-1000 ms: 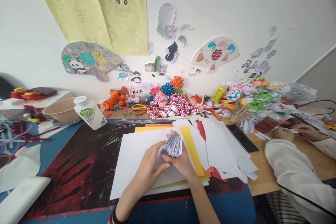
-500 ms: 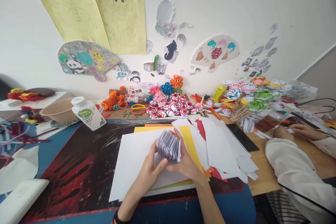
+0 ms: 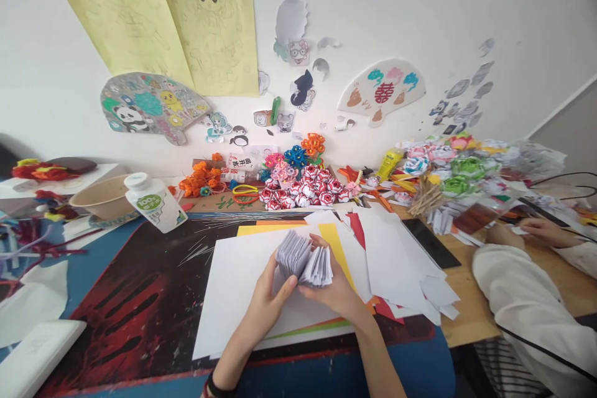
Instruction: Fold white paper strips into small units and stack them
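Paper stack parted between cupped left hand, right hand.

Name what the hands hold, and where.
A wad of paper pieces, parted in two: left hand on its left side, right hand on its right side.

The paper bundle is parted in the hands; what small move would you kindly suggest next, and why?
Perhaps ease the left hand and right hand slightly together: the paper bundle is split into two sections leaning apart, with a hand supporting it on each side above the white sheet.
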### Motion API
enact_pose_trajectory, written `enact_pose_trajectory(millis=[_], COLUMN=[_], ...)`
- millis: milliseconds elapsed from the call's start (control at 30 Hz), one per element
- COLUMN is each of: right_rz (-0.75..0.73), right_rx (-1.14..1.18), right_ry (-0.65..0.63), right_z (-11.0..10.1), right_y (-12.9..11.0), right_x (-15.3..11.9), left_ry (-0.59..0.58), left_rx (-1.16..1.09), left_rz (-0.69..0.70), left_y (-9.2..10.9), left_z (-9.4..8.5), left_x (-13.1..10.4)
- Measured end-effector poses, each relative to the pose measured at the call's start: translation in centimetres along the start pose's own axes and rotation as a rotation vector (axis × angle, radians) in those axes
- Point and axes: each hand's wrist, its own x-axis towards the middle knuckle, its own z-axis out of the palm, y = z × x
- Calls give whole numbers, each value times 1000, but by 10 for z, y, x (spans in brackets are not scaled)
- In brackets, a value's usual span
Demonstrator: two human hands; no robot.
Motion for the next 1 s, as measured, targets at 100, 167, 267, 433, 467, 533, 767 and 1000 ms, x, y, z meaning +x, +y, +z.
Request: enact_pose_trajectory(millis=[100, 167, 267, 433, 467, 533, 767, 1000], right_rz=[3, 13, 8, -34, -31, -18, 8, 24], right_rx=[-13, -12, -8, 20, 38, 54, -1, -54], right_ry=[1, -8, -35, -3, -6, 5, -2, 35], right_z=[4, 5, 5, 5, 6, 7, 5, -1], right_y=[-4, -6, -7, -6, -6, -4, -1, -1], right_x=[1, 1, 1, 2, 3, 4, -2, -2], left_ry=[-4, -7, -44, -57, -60, -50, -37, -19], left_rx=[63, 79, 77, 94, 84, 51, 17, -49], left_rz=[29, 38, 33, 44, 42, 33, -10, -58], left_y=[0, 0, 1, 4, 5, 6, 3, 1], left_z=[0, 0, 1, 1, 1, 1, -3, -2], left_x=[1, 1, -1, -3, -3, -1, 0, 3])
